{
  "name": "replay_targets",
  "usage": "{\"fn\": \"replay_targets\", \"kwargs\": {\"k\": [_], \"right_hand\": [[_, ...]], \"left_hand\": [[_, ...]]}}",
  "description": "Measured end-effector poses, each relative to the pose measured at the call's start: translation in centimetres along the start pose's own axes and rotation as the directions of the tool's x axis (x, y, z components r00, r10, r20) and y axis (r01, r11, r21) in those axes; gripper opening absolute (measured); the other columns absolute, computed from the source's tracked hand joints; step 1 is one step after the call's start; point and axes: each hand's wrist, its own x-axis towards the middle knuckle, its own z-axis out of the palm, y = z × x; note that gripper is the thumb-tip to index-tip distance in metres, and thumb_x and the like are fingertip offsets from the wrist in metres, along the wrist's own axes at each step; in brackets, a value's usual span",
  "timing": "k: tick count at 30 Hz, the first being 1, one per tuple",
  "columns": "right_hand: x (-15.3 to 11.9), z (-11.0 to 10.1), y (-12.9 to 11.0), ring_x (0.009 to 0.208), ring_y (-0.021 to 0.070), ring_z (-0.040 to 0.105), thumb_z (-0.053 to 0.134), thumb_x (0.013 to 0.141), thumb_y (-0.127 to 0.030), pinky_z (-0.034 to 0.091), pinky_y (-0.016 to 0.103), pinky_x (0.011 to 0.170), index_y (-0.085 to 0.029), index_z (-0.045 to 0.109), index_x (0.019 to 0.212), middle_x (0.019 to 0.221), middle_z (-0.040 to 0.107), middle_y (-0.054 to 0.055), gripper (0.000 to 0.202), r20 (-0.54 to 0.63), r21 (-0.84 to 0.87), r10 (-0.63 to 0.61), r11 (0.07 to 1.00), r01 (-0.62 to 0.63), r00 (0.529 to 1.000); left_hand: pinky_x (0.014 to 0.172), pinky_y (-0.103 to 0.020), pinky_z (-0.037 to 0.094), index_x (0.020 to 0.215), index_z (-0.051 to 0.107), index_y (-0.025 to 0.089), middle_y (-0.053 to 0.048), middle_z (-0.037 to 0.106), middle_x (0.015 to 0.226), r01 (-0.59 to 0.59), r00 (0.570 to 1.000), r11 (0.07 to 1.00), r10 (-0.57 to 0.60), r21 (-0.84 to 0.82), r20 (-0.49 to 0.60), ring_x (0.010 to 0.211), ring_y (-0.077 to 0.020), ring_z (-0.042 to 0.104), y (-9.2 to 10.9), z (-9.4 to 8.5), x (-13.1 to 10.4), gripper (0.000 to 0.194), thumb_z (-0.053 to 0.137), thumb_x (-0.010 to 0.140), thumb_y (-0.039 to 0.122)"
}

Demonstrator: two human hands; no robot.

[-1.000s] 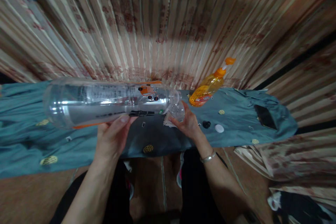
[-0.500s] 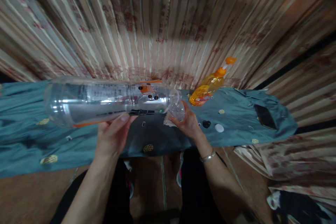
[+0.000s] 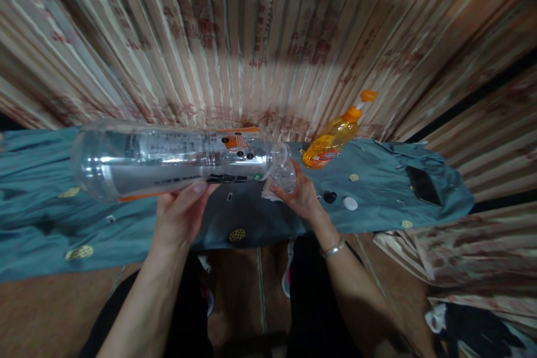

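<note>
- Clear bottle [image 3: 168, 159], orange print: horiz, base to L, over teal cloth [image 3: 260, 224]; contact w/ cloth hard to judge
- L hand [image 3: 182, 210]: fingers curled under bottle, thumb on near side
- R hand [image 3: 300, 193]: fingers closed round bottle's R end, pale wipe [image 3: 271, 192] by thumb
- To R: pump bottle [image 3: 329, 145], blk cap [image 3: 330, 197], wht disc [image 3: 350, 203], phone [image 3: 423, 185] on cloth

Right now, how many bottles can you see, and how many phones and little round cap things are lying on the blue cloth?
Bottles: 2 (clear bottle, orange-topped bottle)
Phones: 1 (dark phone)
Little cap-like pieces: 2 (black piece, white disc)
Total: 5
</note>
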Motion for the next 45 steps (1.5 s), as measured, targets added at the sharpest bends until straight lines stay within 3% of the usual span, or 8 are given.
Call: {"fn": "replay_targets", "kwargs": {"k": [7,20,28,35,45], "right_hand": [[-0.13,0.03,0.05,0.128,0.037,0.071,0.086,0.08,-0.043,0.059,0.053,0.11,-0.017,0.055,0.149,0.14,0.073,0.017,0.081,0.0,-0.002,0.004,1.0,-0.004,1.0],[0.0,0.01,0.06,0.127,0.0375,0.072,0.087,0.078,-0.044,0.059,0.054,0.108,-0.016,0.055,0.148,0.139,0.073,0.018,0.082,0.001,0.016,-0.002,1.0,0.002,1.0],[-0.02,-0.04,0.11,0.127,0.0367,0.072,0.087,0.078,-0.045,0.059,0.053,0.109,-0.017,0.056,0.148,0.138,0.074,0.018,0.082,0.008,-0.011,-0.007,1.0,0.007,1.0],[-0.04,-0.06,0.07,0.127,0.0368,0.072,0.086,0.079,-0.045,0.059,0.053,0.108,-0.019,0.055,0.149,0.139,0.074,0.017,0.081,0.012,0.001,0.006,1.0,-0.006,1.0],[-0.06,-0.01,0.19,0.125,0.0376,0.073,0.086,0.079,-0.046,0.059,0.054,0.107,-0.019,0.056,0.148,0.137,0.075,0.017,0.08,0.002,-0.004,0.004,1.0,-0.004,1.0]], "left_hand": [[0.092,-0.059,0.068,0.089,0.08,0.034,-0.004,0.084,0.099,-0.014,1.0,1.0,0.014,0.0,0.011,0.119,-0.0417,0.074,0.29,0.23,-0.15,0.05,0.105,0.046,0.039],[0.078,-0.047,0.072,0.09,0.081,0.032,-0.005,0.084,0.102,-0.014,0.999,1.0,0.014,-0.016,0.03,0.106,-0.0368,0.078,0.51,0.31,0.03,0.048,0.102,0.048,0.034],[0.085,-0.054,0.07,0.089,0.08,0.032,-0.006,0.083,0.094,0.002,1.0,1.0,-0.002,0.002,0.003,0.107,-0.0397,0.077,0.46,0.22,-0.05,0.051,0.104,0.044,0.039],[0.085,-0.057,0.07,0.093,0.08,0.033,-0.005,0.084,0.101,-0.019,1.0,1.0,0.019,-0.017,0.004,0.116,-0.0417,0.075,0.58,0.46,-0.04,0.055,0.105,0.044,0.036],[0.088,-0.051,0.07,0.091,0.08,0.035,-0.003,0.084,0.099,-0.017,1.0,1.0,0.017,-0.025,0.013,0.116,-0.0381,0.075,0.16,0.07,0.08,0.05,0.103,0.046,0.037]]}}
